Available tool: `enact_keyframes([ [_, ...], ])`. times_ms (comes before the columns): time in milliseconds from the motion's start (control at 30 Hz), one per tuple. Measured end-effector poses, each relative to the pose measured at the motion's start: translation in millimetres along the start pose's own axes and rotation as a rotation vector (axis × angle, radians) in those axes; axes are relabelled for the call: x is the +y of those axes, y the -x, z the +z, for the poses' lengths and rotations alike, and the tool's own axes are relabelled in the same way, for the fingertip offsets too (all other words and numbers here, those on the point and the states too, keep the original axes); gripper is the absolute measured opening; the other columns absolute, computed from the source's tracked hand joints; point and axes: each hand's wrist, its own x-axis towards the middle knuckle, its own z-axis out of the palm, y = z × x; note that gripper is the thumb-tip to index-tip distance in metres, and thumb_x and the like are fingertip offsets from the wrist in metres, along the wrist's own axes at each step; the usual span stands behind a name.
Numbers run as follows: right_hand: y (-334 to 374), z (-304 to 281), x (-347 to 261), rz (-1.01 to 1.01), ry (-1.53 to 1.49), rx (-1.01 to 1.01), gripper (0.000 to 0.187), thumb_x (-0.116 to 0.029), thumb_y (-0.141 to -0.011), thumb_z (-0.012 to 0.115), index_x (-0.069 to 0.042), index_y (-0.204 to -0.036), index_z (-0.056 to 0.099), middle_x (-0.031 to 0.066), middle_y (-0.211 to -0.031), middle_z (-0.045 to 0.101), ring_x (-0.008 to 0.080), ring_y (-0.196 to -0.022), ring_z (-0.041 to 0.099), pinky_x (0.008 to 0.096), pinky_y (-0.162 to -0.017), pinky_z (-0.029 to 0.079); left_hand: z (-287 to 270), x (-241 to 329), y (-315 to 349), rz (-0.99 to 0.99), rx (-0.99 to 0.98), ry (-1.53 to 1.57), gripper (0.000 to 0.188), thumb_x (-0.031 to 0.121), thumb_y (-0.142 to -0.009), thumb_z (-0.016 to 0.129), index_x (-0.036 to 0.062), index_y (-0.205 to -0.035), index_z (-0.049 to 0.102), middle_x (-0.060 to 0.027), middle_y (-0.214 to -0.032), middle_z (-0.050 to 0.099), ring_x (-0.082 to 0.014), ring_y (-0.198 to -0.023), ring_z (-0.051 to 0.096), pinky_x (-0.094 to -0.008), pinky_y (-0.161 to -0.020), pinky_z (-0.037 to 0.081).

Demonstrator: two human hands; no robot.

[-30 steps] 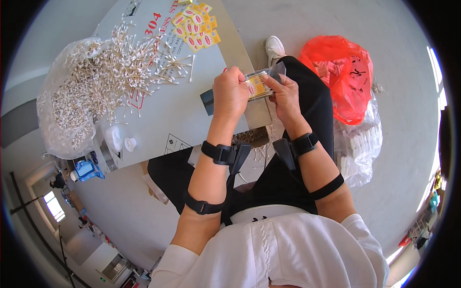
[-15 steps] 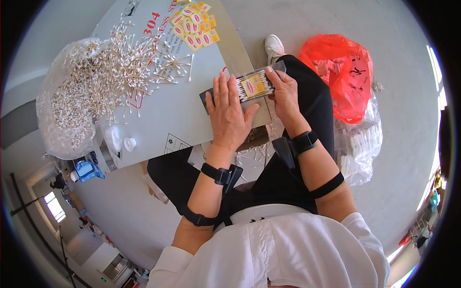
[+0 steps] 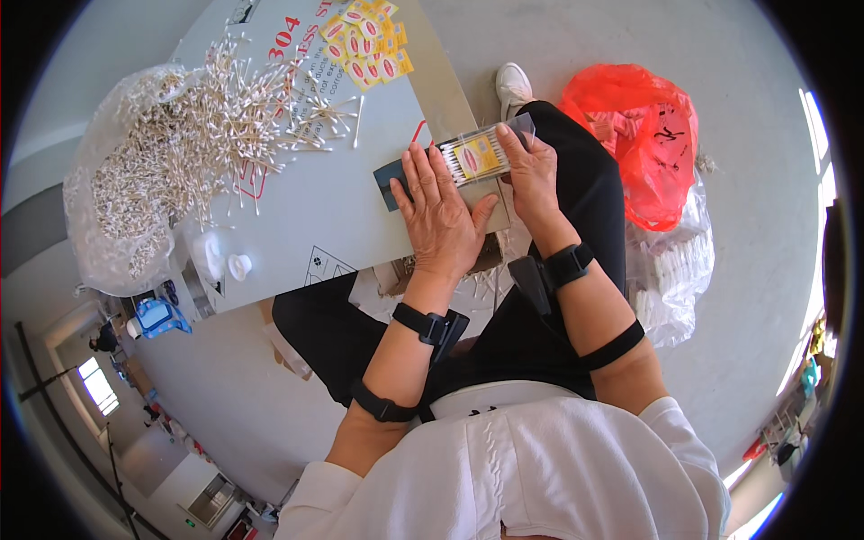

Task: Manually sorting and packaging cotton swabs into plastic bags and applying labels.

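Clear labelled swab pack (image 3: 477,155), yellow-red labels (image 3: 364,43)

We count two hands: our left hand (image 3: 439,211) and our right hand (image 3: 533,171). One clear packet of cotton swabs (image 3: 479,154) lies between them. One counter (image 3: 297,207) carries one heap of loose swabs (image 3: 216,117), too many to count, and one cluster of yellow labels (image 3: 364,45). We see one red bag (image 3: 641,135), one white shoe (image 3: 514,85) and one dark card (image 3: 392,180).
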Motion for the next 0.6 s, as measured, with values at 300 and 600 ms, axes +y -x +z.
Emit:
enact_keyframes([
  [300, 5.2, 1.1, -9.1, 0.115, -0.081, -0.005, 0.034, -0.042, -0.095, 0.064, -0.010, -0.087, 0.068, -0.0025, -0.072, 0.065, 0.0049, -0.055, 0.056, 0.0188, -0.044, 0.037, -2.4, 1.6, -4.8, -0.008, 0.017, 0.011, 0.094, 0.052, -0.092, 0.057, -0.0033, -0.153, 0.013, -0.0267, -0.159, 0.013, -0.0403, -0.149, 0.010, -0.0597, -0.116, 0.007],
  [600, 12.3, -22.9, -11.3, 0.326, -0.320, 0.012, 0.015, -0.024, -0.093, 0.065, -0.011, -0.086, 0.063, -0.0009, -0.075, 0.060, 0.0090, -0.059, 0.048, 0.0239, -0.053, 0.038, -5.2, -14.0, -10.2, 0.038, 0.035, 0.133, 0.088, 0.049, -0.092, 0.058, -0.0007, -0.153, 0.018, -0.0227, -0.160, 0.017, -0.0385, -0.149, 0.015, -0.0616, -0.115, 0.009],
])
